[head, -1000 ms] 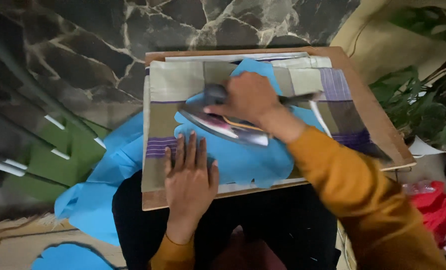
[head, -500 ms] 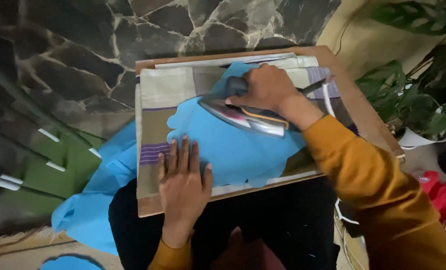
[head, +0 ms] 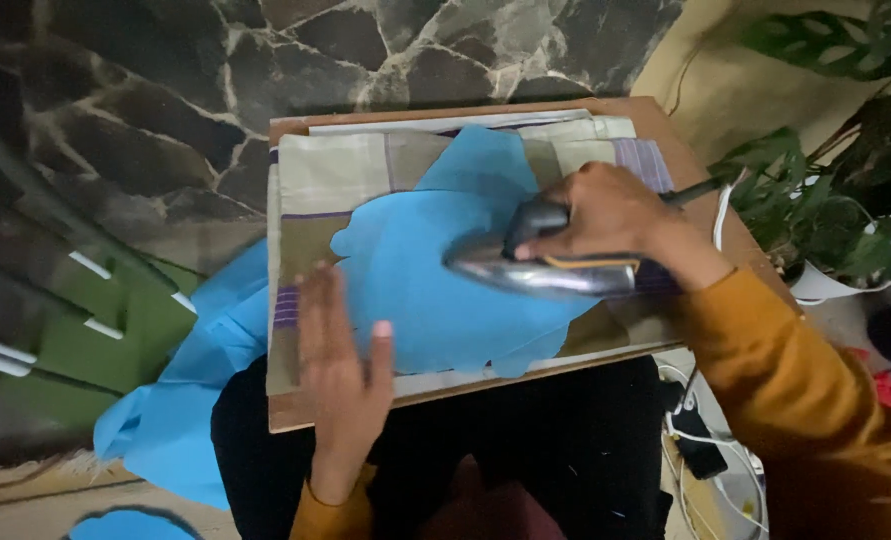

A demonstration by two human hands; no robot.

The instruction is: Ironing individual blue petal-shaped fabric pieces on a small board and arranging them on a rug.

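Our right hand [head: 605, 215] wraps the heavy iron [head: 540, 270] handle; left hand [head: 340, 365] spread flat, pinning limp blue cloth [head: 435, 290] beside it.

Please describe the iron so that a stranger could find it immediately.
Look at the wooden board on the person's lap, covered by a striped cloth. On the blue fabric there, the right hand grips the iron, the only shiny metal thing.

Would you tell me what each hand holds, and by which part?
Right hand grips the silver clothes iron by its handle; left hand presses flat, holding nothing.
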